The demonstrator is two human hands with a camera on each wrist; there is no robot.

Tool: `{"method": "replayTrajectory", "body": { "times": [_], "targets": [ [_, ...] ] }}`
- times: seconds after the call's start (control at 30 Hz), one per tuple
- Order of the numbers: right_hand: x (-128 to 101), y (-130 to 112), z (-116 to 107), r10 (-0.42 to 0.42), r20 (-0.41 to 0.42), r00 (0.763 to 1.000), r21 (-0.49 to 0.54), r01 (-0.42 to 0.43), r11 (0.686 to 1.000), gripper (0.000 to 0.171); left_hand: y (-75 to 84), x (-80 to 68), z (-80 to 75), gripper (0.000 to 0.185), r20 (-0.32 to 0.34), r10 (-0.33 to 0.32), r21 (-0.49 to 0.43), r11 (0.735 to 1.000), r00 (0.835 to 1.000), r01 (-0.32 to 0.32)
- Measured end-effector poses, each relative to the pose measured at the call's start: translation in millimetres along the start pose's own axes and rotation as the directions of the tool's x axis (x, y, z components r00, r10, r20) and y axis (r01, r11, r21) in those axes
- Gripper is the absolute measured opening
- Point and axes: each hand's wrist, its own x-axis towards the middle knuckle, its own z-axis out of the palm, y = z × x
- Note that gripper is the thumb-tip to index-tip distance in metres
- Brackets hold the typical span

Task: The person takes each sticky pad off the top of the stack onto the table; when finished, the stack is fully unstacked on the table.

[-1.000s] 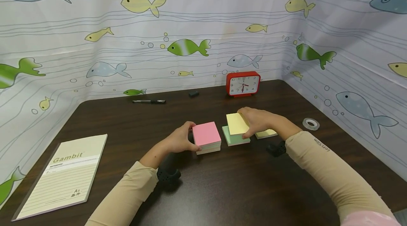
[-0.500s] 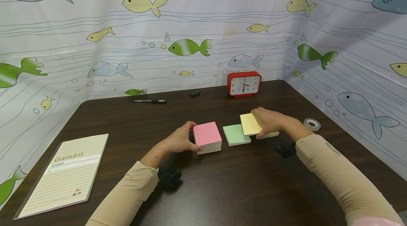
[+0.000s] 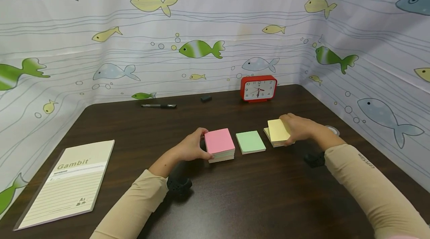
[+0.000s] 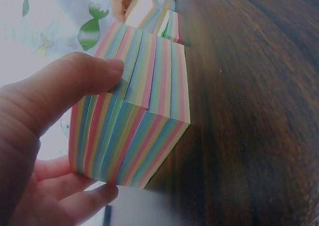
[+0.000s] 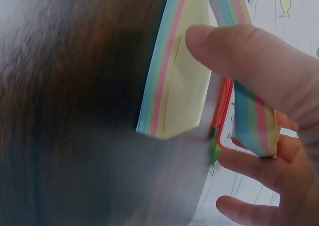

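Note:
My left hand grips a stack of sticky note pads with a pink top, thumb on the near side and fingers round the far side. The left wrist view shows striped edges of several pads in that stack. My right hand pinches a yellow-topped sticky note pad over a second yellow pad that lies on the table. In the right wrist view a gap separates the two, with the held one tilted. Between the hands lies a green-topped pad.
A red clock stands at the back. A pen and a small dark block lie near the back edge. At left is a notebook. A tape roll lies behind the right wrist, partly hidden. A fish-print curtain encloses the table.
The right hand has carried the yellow-topped pad rightward, from above the green pad to above the other yellow pad. The left hand keeps its grip on the stack, unmoved.

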Motion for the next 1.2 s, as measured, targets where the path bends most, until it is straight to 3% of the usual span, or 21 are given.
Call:
{"method": "replayTrajectory", "body": {
  "times": [0.37,0.8,1.2],
  "targets": [
    [-14,17,-7,0.04,-0.044,0.998,-0.073,-0.043,0.996,0.086,-2.7,1.7,-0.8,0.081,0.005,0.008,0.009,1.0,1.0,-0.008],
    [-21,38,-15,0.124,-0.051,0.991,-0.228,-0.132,0.965,0.084,-1.2,3.8,-1.2,0.08,-0.003,0.006,0.032,0.999,1.0,-0.006],
    [-20,53,-8,0.165,0.04,0.986,-0.309,-0.144,0.94,0.08,-3.4,0.9,2.1,0.081,-0.005,-0.016,0.005,1.0,1.0,0.016]
  ]
}}
